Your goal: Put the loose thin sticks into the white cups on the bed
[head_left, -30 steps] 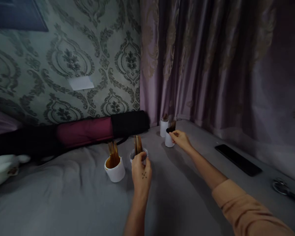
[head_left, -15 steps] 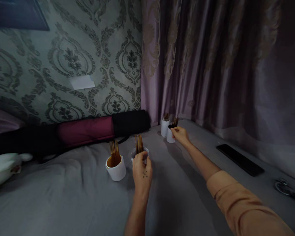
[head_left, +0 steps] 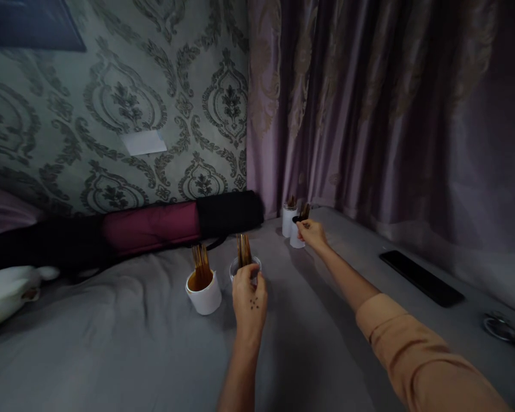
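My left hand (head_left: 249,294) is closed on the rim of a clear cup (head_left: 235,267), hiding most of it. A bundle of thin brown sticks (head_left: 242,249) stands upright in that cup. Farther off to the right, my right hand (head_left: 312,233) has its fingers pinched at the near side of a white cup (head_left: 296,236) with a dark inside, and sticks (head_left: 304,211) rise from it. Left of my left hand, another white cup (head_left: 205,297) with an orange-brown inside holds long sticks (head_left: 201,264). Behind the right-hand cup stands one more white cup (head_left: 288,221) with sticks.
A black and maroon long bag (head_left: 154,229) lies along the wall. On the right of the grey sheet (head_left: 133,355) are a black flat slab (head_left: 420,276) and a metal ring-shaped object (head_left: 500,327). A white plush toy (head_left: 11,290) is at far left; a purple curtain (head_left: 347,114) hangs behind.
The right hand has shifted very slightly left and its fingers have turned a little at the cup. The left hand keeps its hold. The view has moved slightly.
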{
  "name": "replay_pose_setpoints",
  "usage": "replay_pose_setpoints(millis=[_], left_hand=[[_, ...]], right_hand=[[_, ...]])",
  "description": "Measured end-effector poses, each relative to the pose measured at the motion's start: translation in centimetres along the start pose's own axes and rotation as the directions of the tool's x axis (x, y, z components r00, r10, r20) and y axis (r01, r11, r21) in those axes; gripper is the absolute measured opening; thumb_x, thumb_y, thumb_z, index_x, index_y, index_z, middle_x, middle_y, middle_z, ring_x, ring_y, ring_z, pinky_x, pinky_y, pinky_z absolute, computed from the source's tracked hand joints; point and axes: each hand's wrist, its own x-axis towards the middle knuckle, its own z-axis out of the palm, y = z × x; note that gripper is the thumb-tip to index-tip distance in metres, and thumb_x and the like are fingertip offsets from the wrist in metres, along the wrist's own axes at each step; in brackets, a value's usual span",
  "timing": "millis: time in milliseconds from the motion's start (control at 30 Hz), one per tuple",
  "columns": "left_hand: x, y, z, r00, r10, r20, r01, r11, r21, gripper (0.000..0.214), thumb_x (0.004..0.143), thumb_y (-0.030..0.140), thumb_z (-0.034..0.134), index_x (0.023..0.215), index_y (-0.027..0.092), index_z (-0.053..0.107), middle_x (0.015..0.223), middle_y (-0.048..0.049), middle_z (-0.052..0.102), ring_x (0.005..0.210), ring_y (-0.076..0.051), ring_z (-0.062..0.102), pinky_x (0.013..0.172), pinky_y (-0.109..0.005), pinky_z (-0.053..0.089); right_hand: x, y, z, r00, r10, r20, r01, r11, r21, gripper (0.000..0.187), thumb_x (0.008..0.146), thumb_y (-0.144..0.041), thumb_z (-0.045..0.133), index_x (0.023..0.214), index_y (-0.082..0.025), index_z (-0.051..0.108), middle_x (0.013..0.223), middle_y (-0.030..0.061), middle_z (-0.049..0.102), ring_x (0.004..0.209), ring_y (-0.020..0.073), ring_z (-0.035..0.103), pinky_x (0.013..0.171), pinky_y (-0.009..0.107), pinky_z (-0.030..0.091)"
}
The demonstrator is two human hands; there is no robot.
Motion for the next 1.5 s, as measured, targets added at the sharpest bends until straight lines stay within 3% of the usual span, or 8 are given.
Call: replay_pose_setpoints(millis=[400, 833, 1067, 1267, 1500], left_hand=[[0.0, 0.2, -0.1, 1.0, 0.012, 0.0, -0.012, 1.0, -0.014, 0.018, 0.078, 0.022, 0.047, 0.09, 0.018, 0.059, 0.088, -0.0063, 0.061, 0.08, -0.018, 0.056, 0.07, -0.032, 0.045], [0.1, 0.1, -0.2, 1.0, -0.014, 0.004, 0.014, 0.999, -0.03, 0.018, 0.079, 0.024, 0.048, 0.091, 0.019, 0.06, 0.088, -0.0059, 0.061, 0.081, -0.017, 0.057, 0.071, -0.032, 0.046], [0.4, 0.3, -0.7, 0.999, 0.026, -0.047, -0.028, 0.999, -0.034, 0.017, 0.079, 0.024, 0.048, 0.089, 0.018, 0.06, 0.087, -0.0061, 0.061, 0.08, -0.017, 0.057, 0.07, -0.031, 0.046], [1.0, 0.2, -1.6, 0.996, 0.013, -0.09, -0.015, 1.0, -0.017, 0.016, 0.079, 0.023, 0.047, 0.088, 0.019, 0.061, 0.085, -0.0055, 0.061, 0.082, -0.017, 0.057, 0.069, -0.029, 0.046], [1.6, -0.1, -3.0, 0.99, -0.001, -0.144, 0.0, 1.0, -0.006, 0.018, 0.079, 0.025, 0.048, 0.089, 0.018, 0.061, 0.083, -0.005, 0.061, 0.078, -0.016, 0.057, 0.068, -0.029, 0.046]], right_hand=[[0.2, 0.0, 0.3, 1.0, 0.014, -0.013, -0.015, 0.999, -0.03, 0.021, 0.076, -0.033, 0.054, 0.08, -0.015, 0.061, 0.056, 0.0014, 0.059, 0.043, 0.0108, 0.058, 0.038, 0.018, 0.043], [-0.3, -0.9, 0.2, 0.995, 0.103, -0.003, -0.103, 0.991, 0.084, 0.018, 0.079, -0.025, 0.051, 0.086, -0.013, 0.061, 0.055, 0.0009, 0.06, 0.039, 0.0072, 0.053, 0.036, 0.016, 0.042], [-0.8, -1.3, 0.1, 0.996, 0.087, 0.001, -0.086, 0.984, 0.158, 0.023, 0.081, -0.028, 0.049, 0.095, -0.014, 0.06, 0.057, 0.0002, 0.059, 0.039, 0.0052, 0.051, 0.035, 0.014, 0.039], [-3.2, -2.6, 0.0, 1.0, 0.001, 0.026, -0.009, 0.951, 0.309, 0.028, 0.077, -0.036, 0.053, 0.093, -0.015, 0.061, 0.065, 0.0017, 0.059, 0.045, 0.0064, 0.052, 0.04, 0.017, 0.042], [-8.1, -4.8, 1.1, 0.981, -0.025, 0.193, -0.067, 0.888, 0.454, 0.03, 0.071, -0.037, 0.058, 0.092, -0.015, 0.059, 0.071, 0.0012, 0.055, 0.054, 0.007, 0.052, 0.043, 0.018, 0.043]])
